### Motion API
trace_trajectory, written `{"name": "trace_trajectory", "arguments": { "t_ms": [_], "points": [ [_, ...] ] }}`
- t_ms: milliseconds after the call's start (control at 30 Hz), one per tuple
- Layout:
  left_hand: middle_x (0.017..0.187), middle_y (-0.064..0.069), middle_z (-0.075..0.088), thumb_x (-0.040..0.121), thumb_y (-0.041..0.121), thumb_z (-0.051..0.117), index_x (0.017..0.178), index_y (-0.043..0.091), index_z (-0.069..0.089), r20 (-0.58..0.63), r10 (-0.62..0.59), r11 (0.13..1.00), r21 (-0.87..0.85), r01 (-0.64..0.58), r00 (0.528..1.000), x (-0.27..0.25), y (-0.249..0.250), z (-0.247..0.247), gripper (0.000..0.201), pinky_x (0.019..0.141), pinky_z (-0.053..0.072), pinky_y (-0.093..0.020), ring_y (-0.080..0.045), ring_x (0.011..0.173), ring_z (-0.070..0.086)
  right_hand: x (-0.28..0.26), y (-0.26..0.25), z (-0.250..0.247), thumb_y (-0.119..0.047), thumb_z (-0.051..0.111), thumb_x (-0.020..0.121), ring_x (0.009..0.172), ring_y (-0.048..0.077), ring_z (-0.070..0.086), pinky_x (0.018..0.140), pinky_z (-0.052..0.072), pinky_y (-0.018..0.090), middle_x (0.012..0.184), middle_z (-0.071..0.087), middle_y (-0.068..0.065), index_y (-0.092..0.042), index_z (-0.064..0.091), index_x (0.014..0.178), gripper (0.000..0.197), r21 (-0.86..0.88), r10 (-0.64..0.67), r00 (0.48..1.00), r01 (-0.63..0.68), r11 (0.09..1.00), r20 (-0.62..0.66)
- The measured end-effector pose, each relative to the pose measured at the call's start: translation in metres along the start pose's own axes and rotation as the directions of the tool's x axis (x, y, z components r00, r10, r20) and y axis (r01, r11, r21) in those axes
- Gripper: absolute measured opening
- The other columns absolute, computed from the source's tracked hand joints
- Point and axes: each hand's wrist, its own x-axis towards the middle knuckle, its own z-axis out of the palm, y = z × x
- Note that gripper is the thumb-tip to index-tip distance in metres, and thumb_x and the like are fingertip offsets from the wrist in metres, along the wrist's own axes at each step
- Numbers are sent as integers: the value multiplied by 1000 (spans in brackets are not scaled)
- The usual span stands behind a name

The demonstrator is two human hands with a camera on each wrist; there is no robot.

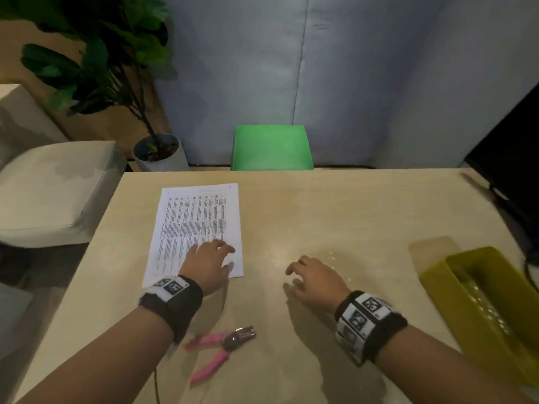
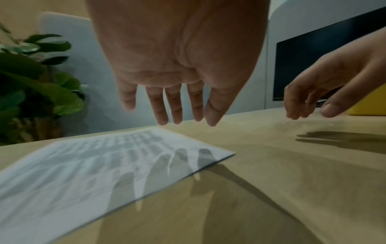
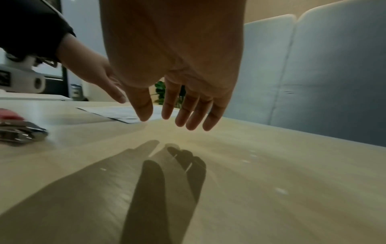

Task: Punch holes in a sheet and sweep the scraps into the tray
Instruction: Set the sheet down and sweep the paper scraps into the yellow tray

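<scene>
A printed white sheet [image 1: 198, 225] lies flat on the left of the table. My left hand [image 1: 208, 259] hovers over its near right corner with straight fingers [image 2: 177, 105], holding nothing. My right hand [image 1: 313, 277] hovers above the bare table centre, fingers [image 3: 188, 112] loosely spread, also holding nothing. Small white paper scraps [image 1: 332, 259] dot the table just right of that hand [image 3: 281, 190]. A pink-handled hole punch [image 1: 221, 345] lies near the front edge, between my forearms. The yellow-green tray [image 1: 493, 310] stands at the right edge.
A green chair [image 1: 271, 148] stands behind the table's far edge. A potted plant [image 1: 157, 150] and a pale ottoman [image 1: 55, 188] are off the left side. A dark screen [image 1: 513, 170] stands at the far right.
</scene>
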Motion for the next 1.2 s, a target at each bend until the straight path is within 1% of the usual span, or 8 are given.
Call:
{"name": "trace_trajectory", "arguments": {
  "t_ms": [100, 200, 333, 533, 767, 933, 1100, 1200],
  "points": [
    [141, 1, 45, 91, 32, 46, 131, 27, 49, 22, 99, 995, -14, -99, 995, 18, 47, -5, 40, 105, 35, -38, -21, 123, 48, -11, 46, -9, -39, 43, 95, 114, 21, 51, 92, 46, 36, 127, 52, 0, -25, 53, 128, 37, 2, 140, 989, -140, 990, -40],
    [140, 0, 44, 92, 28, 45, 134, 28, 47, 77, 157, 987, -48, -153, 985, 31, 88, -1, 41, 100, 41, -37, -22, 122, 49, -22, 79, -12, -39, 39, 97, 112, 22, 54, 90, 48, 36, 126, 52, 1, -26, 51, 132, 39, 3, 225, 974, -225, 974, -36],
    [140, -1, 42, 95, 28, 38, 140, 31, 40, 180, 197, 980, -8, -198, 964, 43, 132, 9, 45, 96, 44, -39, -24, 121, 48, -34, 107, -12, -35, 42, 96, 109, 24, 53, 88, 48, 36, 124, 51, 3, -27, 49, 134, 39, -53, 226, 974, -226, 973, -1],
    [135, -6, 44, 97, 30, 31, 144, 32, 32, 229, 233, 966, 62, -252, 945, 54, 173, 19, 47, 91, 45, -38, -28, 116, 48, -51, 114, -9, -29, 46, 95, 111, 27, 50, 90, 48, 40, 131, 45, 6, -24, 41, 139, 45, -100, 181, 981, -173, 980, 69],
    [125, -10, 46, 98, 30, 28, 146, 35, 23, 281, 248, 946, 136, -295, 927, 68, 194, 28, 49, 84, 43, -37, -30, 109, 47, -57, 115, -4, -29, 35, 99, 116, 29, 46, 93, 47, 42, 137, 41, 9, -26, 38, 141, 43, -176, 148, 986, -133, 975, 73],
    [122, -10, 46, 98, 35, 28, 143, 34, 27, 283, 276, 925, 182, -334, 919, 73, 194, 32, 45, 81, 43, -37, -29, 107, 48, -53, 112, -7, -28, 32, 100, 118, 31, 43, 91, 45, 43, 138, 37, 13, -23, 32, 145, 46, -242, 154, 978, -116, 963, 143],
    [120, -10, 47, 98, 36, 29, 141, 35, 30, 297, 304, 902, 215, -373, 905, 78, 191, 34, 43, 76, 39, -35, -29, 107, 48, -50, 111, -10, -30, 34, 100, 120, 32, 41, 92, 46, 42, 139, 34, 13, -23, 30, 146, 47, -273, 165, 967, -108, 956, 195],
    [116, -7, 51, 97, 39, 31, 135, 35, 40, 271, 331, 897, 207, -391, 904, 81, 190, 34, 40, 74, 38, -34, -29, 102, 53, -48, 114, -12, -32, 40, 99, 118, 29, 43, 92, 46, 40, 135, 37, 10, -26, 40, 141, 43, -218, 160, 973, -122, 968, 168]
  ]
}}
